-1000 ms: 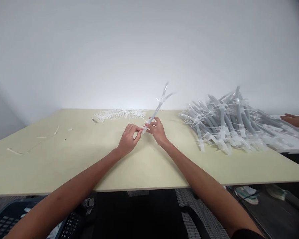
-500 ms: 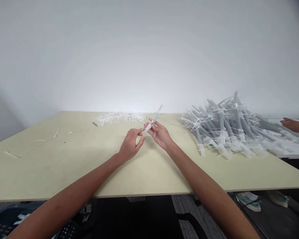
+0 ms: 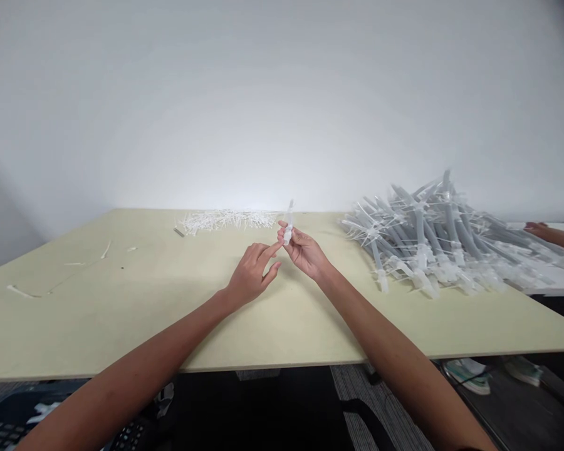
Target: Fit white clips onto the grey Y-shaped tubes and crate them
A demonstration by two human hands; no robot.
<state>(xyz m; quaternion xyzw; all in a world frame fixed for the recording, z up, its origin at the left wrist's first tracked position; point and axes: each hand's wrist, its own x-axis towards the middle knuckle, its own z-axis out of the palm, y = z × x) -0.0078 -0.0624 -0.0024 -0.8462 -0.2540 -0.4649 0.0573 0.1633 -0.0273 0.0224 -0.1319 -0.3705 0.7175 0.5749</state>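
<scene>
My right hand (image 3: 309, 257) is closed on a small translucent white plastic fitting (image 3: 287, 234), with a short clear tube rising from its top. It is held up above the middle of the table. My left hand (image 3: 251, 273) is just left of it, index finger stretched out to the lower end of the fitting and thumb apart. Whether that fingertip presses on the fitting or only meets the right hand's fingers, I cannot tell. Nothing is gripped in the left hand.
White cable ties (image 3: 228, 221) lie heaped at the table's back edge, with a few loose strips (image 3: 23, 291) at left. A large pile of grey tubes (image 3: 420, 228) with white fittings stands at right. Beyond it is another person's hand (image 3: 540, 230). A dark basket (image 3: 4, 413) sits below left.
The fitting has turned more upright and moved slightly right in my right hand. My left hand has followed it a little to the right, its index finger straighter.
</scene>
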